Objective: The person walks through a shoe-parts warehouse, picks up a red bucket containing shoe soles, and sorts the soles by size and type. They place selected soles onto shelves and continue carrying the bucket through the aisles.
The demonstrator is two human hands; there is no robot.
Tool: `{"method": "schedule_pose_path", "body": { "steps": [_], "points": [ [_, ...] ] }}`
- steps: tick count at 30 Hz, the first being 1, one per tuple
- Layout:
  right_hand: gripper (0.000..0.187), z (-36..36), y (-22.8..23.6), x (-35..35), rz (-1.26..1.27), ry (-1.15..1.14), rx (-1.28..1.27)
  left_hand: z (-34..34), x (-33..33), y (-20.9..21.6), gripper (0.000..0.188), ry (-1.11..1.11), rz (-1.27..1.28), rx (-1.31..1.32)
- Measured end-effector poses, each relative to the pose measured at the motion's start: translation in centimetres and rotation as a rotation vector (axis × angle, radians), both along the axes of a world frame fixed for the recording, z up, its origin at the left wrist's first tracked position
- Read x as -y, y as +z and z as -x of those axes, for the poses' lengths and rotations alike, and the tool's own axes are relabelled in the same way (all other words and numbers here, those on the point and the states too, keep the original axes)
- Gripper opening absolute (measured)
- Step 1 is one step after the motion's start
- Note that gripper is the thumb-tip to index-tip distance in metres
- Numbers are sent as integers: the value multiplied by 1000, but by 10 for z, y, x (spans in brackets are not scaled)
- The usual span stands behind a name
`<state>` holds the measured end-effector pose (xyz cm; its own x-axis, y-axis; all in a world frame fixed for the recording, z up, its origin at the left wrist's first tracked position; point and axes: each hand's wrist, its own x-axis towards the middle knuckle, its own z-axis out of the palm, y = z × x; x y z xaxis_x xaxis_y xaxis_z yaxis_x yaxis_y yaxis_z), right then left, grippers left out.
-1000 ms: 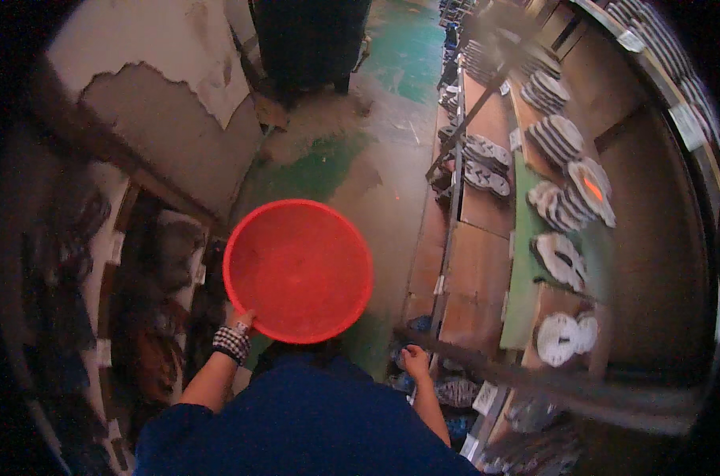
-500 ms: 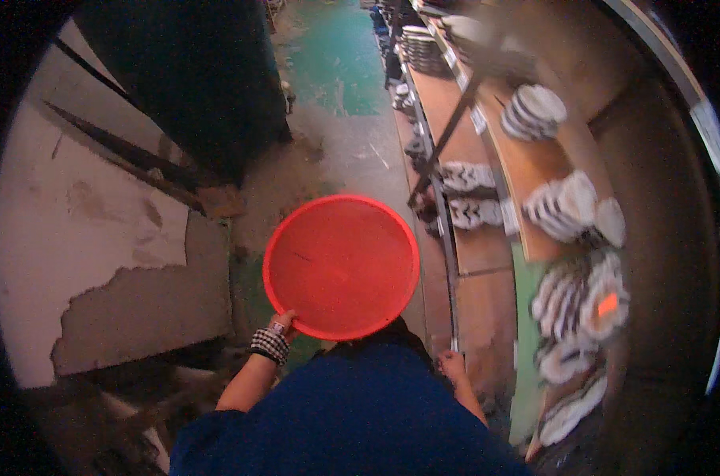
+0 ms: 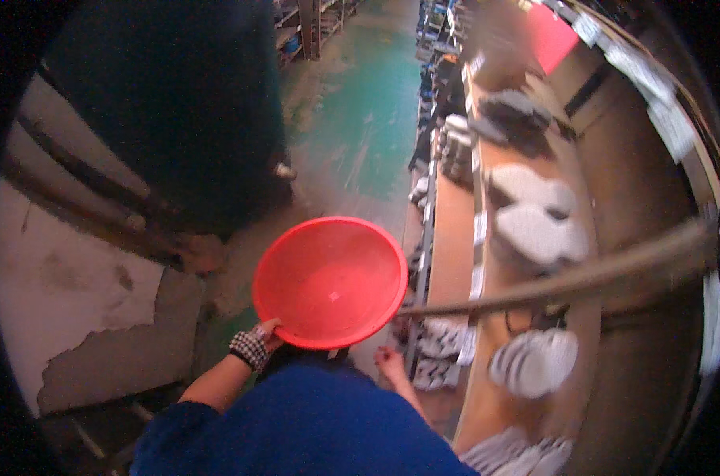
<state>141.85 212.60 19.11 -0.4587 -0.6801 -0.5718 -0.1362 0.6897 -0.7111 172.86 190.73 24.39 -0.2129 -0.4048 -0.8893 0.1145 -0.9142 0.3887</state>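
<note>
A round red plastic basin (image 3: 332, 282) hangs in front of me, its inside facing up and showing no contents. My left hand (image 3: 269, 333) grips its near left rim, thumb over the edge; a black-and-white checked band (image 3: 250, 349) circles that wrist. Lower right of the basin is my right hand (image 3: 390, 363), apart from the rim and close to the shelf edge. It is small and blurred, with its fingers partly curled, and I see nothing in it.
Along my right run wooden shelves (image 3: 454, 238) with pale stacked pieces (image 3: 535, 361) and paper labels. A diagonal bar (image 3: 582, 278) crosses them. At left stand a dark green panel (image 3: 177, 103) and a pale, patchy board (image 3: 82, 270). A worn green floor aisle (image 3: 360, 103) stretches ahead.
The view has advanced along the aisle, with the shelves sliding back past me. The basin stays in my left hand, now tilted more. My right hand has come inward, nearer the basin.
</note>
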Motion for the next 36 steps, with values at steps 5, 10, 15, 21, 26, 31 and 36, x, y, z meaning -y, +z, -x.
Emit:
{"method": "schedule_pose_path", "body": {
  "steps": [5, 10, 15, 21, 26, 31, 36],
  "points": [
    [47, 66, 17, 145, -104, 290, -123, 80, 134, -58, 42, -7, -101, -176],
    [50, 159, 38, 289, -249, 387, -258, 192, 289, -34, 35, 30, -228, -114],
    [51, 260, 61, 466, -281, 281, -262, 299, 413, 0, 30, 173, -179, -34],
    [52, 352, 50, 676, -217, 490, -413, 385, 560, -15, 27, 276, -145, -158],
    [43, 396, 69, 796, -233, 600, -354, 421, 654, -8, 28, 528, -272, -238],
    [40, 447, 53, 931, -304, 663, -382, 454, 782, -38, 24, 679, -241, -257],
    [43, 502, 19, 1053, -301, 536, -316, 475, 937, -60, 21, 749, -457, -191]
  ]
}}
